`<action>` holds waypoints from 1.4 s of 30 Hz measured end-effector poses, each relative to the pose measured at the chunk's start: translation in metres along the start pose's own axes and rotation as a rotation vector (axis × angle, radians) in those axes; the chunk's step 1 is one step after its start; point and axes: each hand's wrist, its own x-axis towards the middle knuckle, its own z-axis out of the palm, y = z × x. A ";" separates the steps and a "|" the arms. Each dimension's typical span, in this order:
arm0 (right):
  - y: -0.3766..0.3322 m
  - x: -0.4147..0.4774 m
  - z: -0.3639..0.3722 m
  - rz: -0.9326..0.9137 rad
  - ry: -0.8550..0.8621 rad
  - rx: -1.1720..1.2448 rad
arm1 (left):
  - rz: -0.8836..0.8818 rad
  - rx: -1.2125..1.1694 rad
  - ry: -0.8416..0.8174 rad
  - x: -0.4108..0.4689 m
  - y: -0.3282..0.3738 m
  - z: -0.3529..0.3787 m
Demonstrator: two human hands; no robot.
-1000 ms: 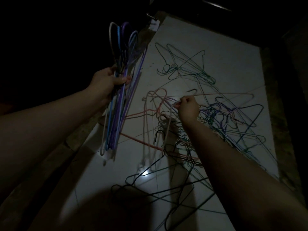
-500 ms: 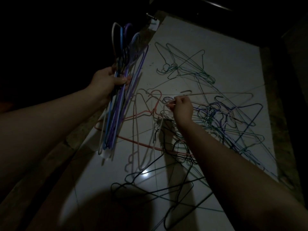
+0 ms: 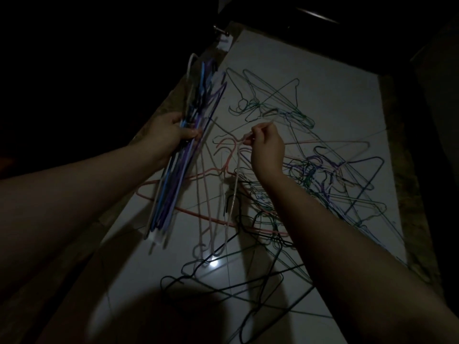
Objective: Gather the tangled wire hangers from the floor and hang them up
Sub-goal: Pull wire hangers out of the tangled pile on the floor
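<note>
Head cam: left hand (image 3: 169, 135) grips bundle of thin wire hangers (image 3: 173, 189); right hand (image 3: 268, 150) pinches pale hanger (image 3: 234, 184).

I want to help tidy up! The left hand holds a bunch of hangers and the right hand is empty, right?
Not quite. The left hand does hold the bunch of hangers, but the right hand is not empty: the head view shows it pinching a pale wire hanger that hangs down from its fingers.
</note>
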 end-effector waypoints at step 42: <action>-0.233 -0.048 -0.172 -0.131 0.361 -0.156 | -0.248 -0.207 -0.281 -0.170 0.210 0.133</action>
